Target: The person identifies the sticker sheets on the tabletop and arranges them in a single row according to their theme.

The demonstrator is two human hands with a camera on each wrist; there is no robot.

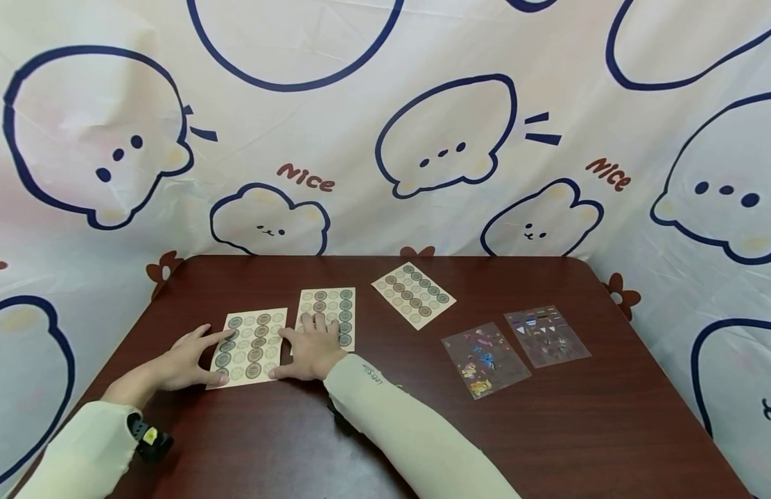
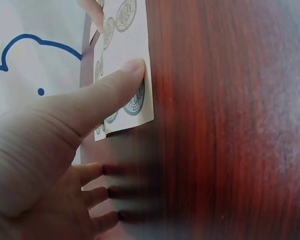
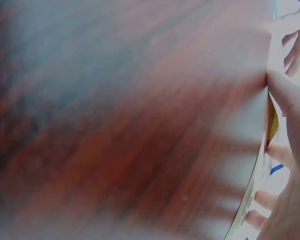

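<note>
A cream sheet of round, coin-like stickers (image 1: 240,355) lies on the table under both hands. My left hand (image 1: 182,360) rests at its left side, the thumb pressing the near left corner and the index finger reaching over the upper left edge. In the left wrist view the thumb (image 2: 115,87) lies flat on the sheet while the other fingers rest on the wood. At the right edge is my right hand (image 1: 313,350), thumb at the near right corner. Its other fingers lie spread over a second cream sticker sheet (image 1: 346,305), covering its lower left part.
A third cream sticker sheet (image 1: 413,294) lies angled near the table's back. To the right are two clear sheets with small colourful stickers, one nearer (image 1: 487,360) and one farther (image 1: 548,336). The dark brown table (image 1: 385,423) meets a patterned cloth (image 1: 354,138) behind.
</note>
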